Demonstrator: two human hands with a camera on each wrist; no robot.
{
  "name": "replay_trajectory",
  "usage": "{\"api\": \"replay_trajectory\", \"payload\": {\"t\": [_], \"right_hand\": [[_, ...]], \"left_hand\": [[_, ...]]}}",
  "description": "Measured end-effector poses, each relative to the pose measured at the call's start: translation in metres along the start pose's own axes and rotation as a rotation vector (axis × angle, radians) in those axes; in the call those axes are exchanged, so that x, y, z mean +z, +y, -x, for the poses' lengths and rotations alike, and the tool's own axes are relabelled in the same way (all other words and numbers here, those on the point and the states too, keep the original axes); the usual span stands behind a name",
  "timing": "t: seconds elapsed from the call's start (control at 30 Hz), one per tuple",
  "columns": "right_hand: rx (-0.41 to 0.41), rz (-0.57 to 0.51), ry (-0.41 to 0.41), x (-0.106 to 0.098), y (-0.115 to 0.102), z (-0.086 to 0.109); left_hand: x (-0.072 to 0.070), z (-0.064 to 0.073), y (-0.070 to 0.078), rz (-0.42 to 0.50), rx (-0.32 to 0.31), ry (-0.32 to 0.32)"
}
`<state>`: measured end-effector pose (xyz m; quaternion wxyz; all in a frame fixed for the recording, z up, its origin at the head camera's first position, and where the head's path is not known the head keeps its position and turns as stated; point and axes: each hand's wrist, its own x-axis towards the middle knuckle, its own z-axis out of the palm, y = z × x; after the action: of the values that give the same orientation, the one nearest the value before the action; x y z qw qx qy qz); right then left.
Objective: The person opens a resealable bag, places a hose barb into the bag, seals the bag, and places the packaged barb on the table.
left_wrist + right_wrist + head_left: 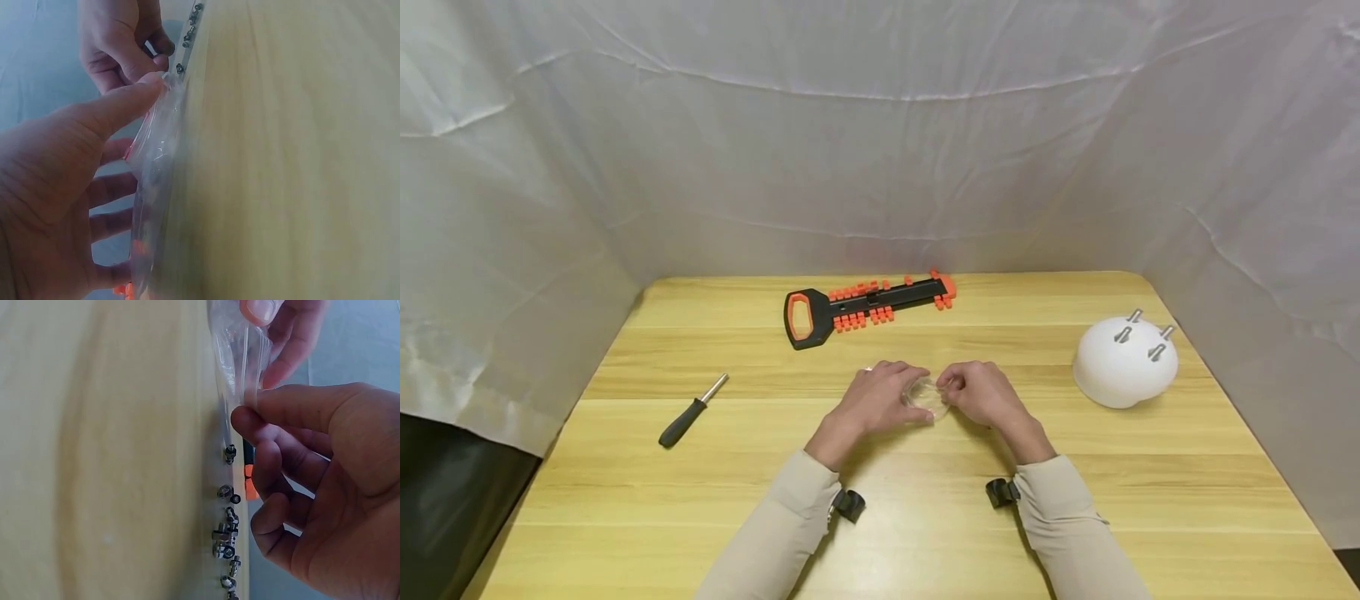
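Note:
A clear plastic zip bag point(928, 398) is held low over the wooden table between both hands. My left hand point(880, 398) grips the bag's side, with the thumb on the near side and the fingers spread along the far side. At the bag's upper right edge, my right hand point(983, 393) pinches the plastic between thumb and index finger. The zip strip of the bag point(250, 362) shows in the right wrist view. Several small metal screws point(225, 534) lie on the table beside my right hand. From the head view the right hand hides them.
A black and orange toothed rack with a handle point(865, 307) lies at the back. On the left rests a black-handled driver with a metal shaft point(681, 423). A white dome point(1112, 371) with several metal pins stands at the right. Pale cloth point(880, 167) encloses the table's back and sides.

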<state>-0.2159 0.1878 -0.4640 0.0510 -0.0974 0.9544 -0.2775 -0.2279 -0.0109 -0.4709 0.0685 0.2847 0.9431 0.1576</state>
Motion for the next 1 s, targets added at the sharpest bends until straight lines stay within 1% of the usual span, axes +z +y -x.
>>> {"api": "replay_trajectory", "payload": {"t": [0.2,0.5,0.73,1.0], "right_hand": [[0.035,-0.020,-0.002,-0.005,0.005,0.002],[0.080,-0.057,0.034,-0.025,0.034,0.013],[0.094,-0.054,0.039,-0.034,0.050,0.019],[0.138,-0.002,0.010,-0.038,0.066,0.031]], "left_hand": [[0.003,0.000,0.000,-0.009,-0.003,0.017],[0.002,0.002,0.003,0.020,-0.034,0.010],[0.000,0.005,0.005,0.056,-0.082,-0.008],[0.000,0.007,0.008,0.082,-0.104,-0.024]]}}
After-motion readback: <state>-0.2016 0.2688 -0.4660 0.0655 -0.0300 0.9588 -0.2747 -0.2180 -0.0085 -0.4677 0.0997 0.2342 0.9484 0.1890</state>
